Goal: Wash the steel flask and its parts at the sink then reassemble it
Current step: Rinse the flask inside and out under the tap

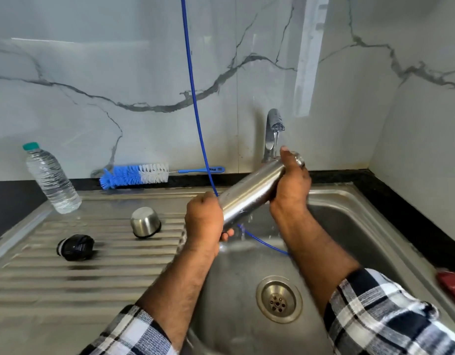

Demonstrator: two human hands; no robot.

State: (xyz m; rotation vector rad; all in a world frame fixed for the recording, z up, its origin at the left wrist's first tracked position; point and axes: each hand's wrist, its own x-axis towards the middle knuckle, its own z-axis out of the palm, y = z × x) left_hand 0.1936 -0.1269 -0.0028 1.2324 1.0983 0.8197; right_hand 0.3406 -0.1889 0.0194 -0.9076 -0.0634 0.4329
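Observation:
The steel flask body (249,194) is held tilted over the sink basin (331,208), its open neck up near the tap (274,129). My left hand (206,219) grips its lower end. My right hand (291,180) wraps around its upper end by the mouth, under a thin stream of water. The steel cup lid (145,222) lies upside down on the ribbed drainboard (67,278). The black stopper (76,247) lies on its side to the left of it.
A blue and white bottle brush (136,175) lies against the marble wall. A plastic water bottle (52,179) leans at the drainboard's far left. A thin blue hose (193,98) hangs into the basin. The drain (279,299) is in front; a red cloth (452,283) sits at the right.

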